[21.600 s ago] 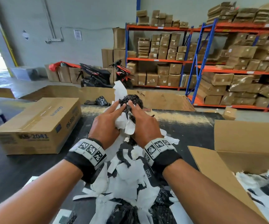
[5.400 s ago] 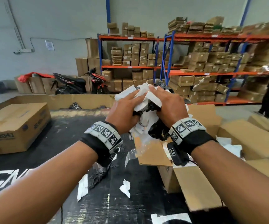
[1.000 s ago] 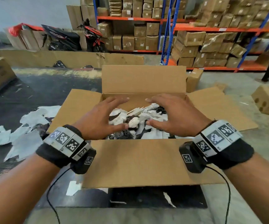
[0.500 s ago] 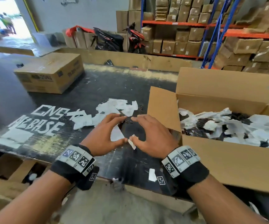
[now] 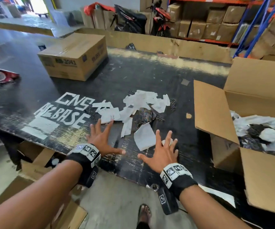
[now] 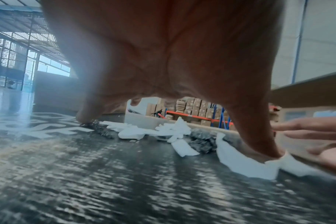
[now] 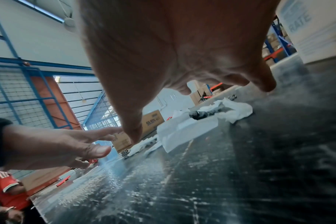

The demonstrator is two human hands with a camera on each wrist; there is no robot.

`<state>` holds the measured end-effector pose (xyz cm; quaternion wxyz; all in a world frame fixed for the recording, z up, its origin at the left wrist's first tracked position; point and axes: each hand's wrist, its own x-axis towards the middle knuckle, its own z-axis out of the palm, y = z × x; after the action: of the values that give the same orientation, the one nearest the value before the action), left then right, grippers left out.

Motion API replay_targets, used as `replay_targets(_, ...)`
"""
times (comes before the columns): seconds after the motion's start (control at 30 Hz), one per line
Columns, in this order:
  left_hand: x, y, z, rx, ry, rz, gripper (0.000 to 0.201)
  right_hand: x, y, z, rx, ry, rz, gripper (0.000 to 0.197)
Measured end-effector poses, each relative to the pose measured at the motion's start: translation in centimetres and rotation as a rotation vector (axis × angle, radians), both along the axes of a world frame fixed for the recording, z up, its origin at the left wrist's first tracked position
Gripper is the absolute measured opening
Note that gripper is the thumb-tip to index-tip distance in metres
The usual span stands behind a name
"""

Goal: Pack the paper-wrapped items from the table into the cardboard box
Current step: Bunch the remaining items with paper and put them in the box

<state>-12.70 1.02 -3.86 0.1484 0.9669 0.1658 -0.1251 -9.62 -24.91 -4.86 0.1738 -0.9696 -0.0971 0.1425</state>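
Torn white paper pieces point(image 5: 139, 103) and dark wrapped items point(image 5: 145, 114) lie scattered mid-table, just beyond both hands. The open cardboard box point(image 5: 213, 109) stands at the right, holding white paper and dark items point(image 5: 257, 129). My left hand point(image 5: 106, 138) hovers low over the black table point(image 5: 133, 71), fingers spread, fingertips reaching the nearest scraps. My right hand point(image 5: 160, 149) is spread beside a loose white sheet point(image 5: 144, 138), with a small scrap under its fingers. Neither holds anything. The left wrist view shows the paper pieces point(image 6: 171, 131) ahead; the right wrist view shows the white sheet point(image 7: 186, 128).
A sealed cardboard box point(image 5: 73, 55) sits at the back left of the table. A red tape dispenser point(image 5: 2, 76) lies at the far left edge. More boxes point(image 5: 35, 161) stand under the table's near edge. A person in a red shirt point(image 7: 4, 186) is low at the left.
My hands left the box, came over the table's near edge and have now spread apart with fingers splayed. The view has swung left, so the box sits further right.
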Motion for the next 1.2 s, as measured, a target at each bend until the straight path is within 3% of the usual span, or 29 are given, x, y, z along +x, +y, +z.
replay_targets(0.17, 6.3, 4.2, -2.5, 0.037, -0.011, 0.049, 0.153, 3.9, 2.7, -2.5, 0.016, -0.024, 0.041, 0.119)
replay_targets(0.3, 11.2, 6.7, -4.1, 0.037, -0.032, 0.009, 0.143, 7.0, 5.0, -4.1, 0.010, -0.057, 0.121, 0.097)
replay_targets(0.4, 14.0, 7.7, -5.3, 0.052, 0.038, -0.014, 0.138, 9.5, 6.4, -4.8, -0.004, -0.064, 0.158, 0.091)
replay_targets(0.53, 15.4, 6.4, -5.9, -0.021, 0.047, -0.221, 0.125, 12.5, 8.2, -4.5, -0.005, -0.026, 0.244, 0.086)
replay_targets(0.63, 15.9, 5.6, -5.4, -0.202, -0.064, -0.394, 0.112, 14.1, 8.9, -3.6, -0.009, 0.022, 0.296, 0.079)
replay_targets(0.7, 16.5, 6.0, -4.3, -0.277, -0.175, -0.388, 0.102, 14.8, 8.6, -2.6, 0.001, 0.048, 0.293, 0.078)
replay_targets(0.8, 17.9, 7.3, -2.5, -0.274, -0.317, -0.338, 0.097, 15.5, 7.7, -0.6, 0.069, -0.030, 0.208, 0.056)
replay_targets(0.87, 18.7, 8.2, -2.3, -0.277, -0.243, -0.281, 0.102, 16.0, 7.2, 0.4, 0.100, -0.099, 0.130, 0.050)
replay_targets(0.97, 19.5, 8.1, -2.9, -0.313, -0.049, -0.247, 0.114, 17.3, 7.4, 1.1, 0.101, -0.075, -0.018, 0.062)
replay_targets(1.07, 19.9, 7.0, -3.9, -0.331, 0.036, -0.415, 0.117, 17.9, 8.3, 0.2, 0.122, 0.101, -0.012, 0.073)
replay_targets(1.13, 20.1, 6.5, -3.9, -0.356, 0.057, -0.546, 0.116, 17.8, 8.8, -0.1, 0.121, 0.173, 0.082, 0.065)
replay_targets(1.2, 20.6, 6.7, -3.0, -0.391, 0.032, -0.573, 0.113, 18.0, 8.6, 0.3, 0.134, 0.134, 0.052, 0.047)
